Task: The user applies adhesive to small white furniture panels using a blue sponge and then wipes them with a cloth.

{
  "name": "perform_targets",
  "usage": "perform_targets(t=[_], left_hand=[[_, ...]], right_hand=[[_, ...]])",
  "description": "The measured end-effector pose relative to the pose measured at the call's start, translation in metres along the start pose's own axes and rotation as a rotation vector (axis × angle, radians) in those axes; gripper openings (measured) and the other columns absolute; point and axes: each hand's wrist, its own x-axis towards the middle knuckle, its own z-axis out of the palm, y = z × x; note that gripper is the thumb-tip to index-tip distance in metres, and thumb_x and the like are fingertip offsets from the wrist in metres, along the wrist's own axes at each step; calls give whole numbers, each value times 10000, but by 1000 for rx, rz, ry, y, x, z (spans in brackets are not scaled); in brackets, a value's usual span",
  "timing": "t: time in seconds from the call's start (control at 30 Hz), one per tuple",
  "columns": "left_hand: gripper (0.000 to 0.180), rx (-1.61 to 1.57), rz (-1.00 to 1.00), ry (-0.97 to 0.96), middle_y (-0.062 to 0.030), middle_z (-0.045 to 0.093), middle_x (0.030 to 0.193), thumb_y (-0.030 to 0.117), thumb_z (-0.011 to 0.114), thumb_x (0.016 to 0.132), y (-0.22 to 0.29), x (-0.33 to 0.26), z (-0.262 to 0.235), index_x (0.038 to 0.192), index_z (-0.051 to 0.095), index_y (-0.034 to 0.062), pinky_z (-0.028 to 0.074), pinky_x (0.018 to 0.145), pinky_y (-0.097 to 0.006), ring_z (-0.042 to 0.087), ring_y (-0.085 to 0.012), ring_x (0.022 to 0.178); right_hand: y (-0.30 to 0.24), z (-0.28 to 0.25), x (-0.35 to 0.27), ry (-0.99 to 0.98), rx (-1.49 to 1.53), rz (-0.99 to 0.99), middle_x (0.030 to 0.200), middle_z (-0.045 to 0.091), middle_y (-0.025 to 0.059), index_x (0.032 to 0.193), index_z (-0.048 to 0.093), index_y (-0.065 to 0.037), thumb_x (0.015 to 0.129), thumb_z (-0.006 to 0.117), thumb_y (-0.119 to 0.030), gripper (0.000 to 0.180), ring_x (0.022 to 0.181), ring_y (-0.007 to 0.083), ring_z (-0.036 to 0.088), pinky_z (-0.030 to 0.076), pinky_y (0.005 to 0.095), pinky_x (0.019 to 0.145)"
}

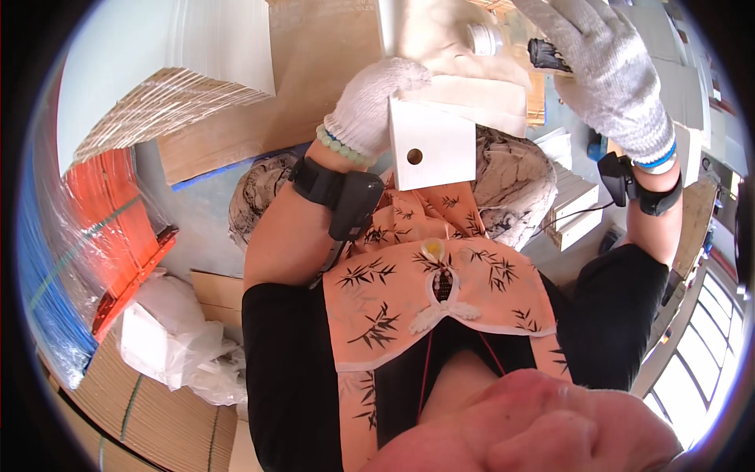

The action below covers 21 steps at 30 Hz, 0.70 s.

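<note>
My left hand (376,106), in a pale knitted glove, is closed on the upper left edge of a white board (440,141). The board has one round hole and is above my lap. At the upper right, my right hand (609,75) wears the same kind of glove, its fingers stretched out and apart. Beside its thumb side is a small black ribbed object (546,55) with a tan edge; whether the hand touches it cannot be made out. A white round tub (484,39) rests on beige cloth-like material (452,67) between the hands.
Large cardboard sheets (330,86) and a white panel (173,47) stand at the upper left. Farther left are plastic-wrapped orange boards (106,220) and crumpled clear plastic (189,338). White board pieces (570,200) are stacked at the right, near a black cable (578,212).
</note>
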Motion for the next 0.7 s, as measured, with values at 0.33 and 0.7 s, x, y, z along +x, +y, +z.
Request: perform_targets(t=[0.33,0.7], left_hand=[[218,-785,-28,-25,-145,692,1085,122,561,982,38,-13,9,1148,650,11,571,885,-352,692,-250,998],[214,-406,10,151,-145,688,1074,121,660,904,8,-15,10,1098,667,31,538,927,-395,663,-301,1023]], right_hand=[[-5,1,2,-59,-77,-5,947,570,84,1218,642,-12,556,681,-106,670,865,295,601,494,425,769],[-4,1,3,155,-59,-94,901,564,89,1197,644,6,549,671,-35,650,797,295,595,484,420,702]])
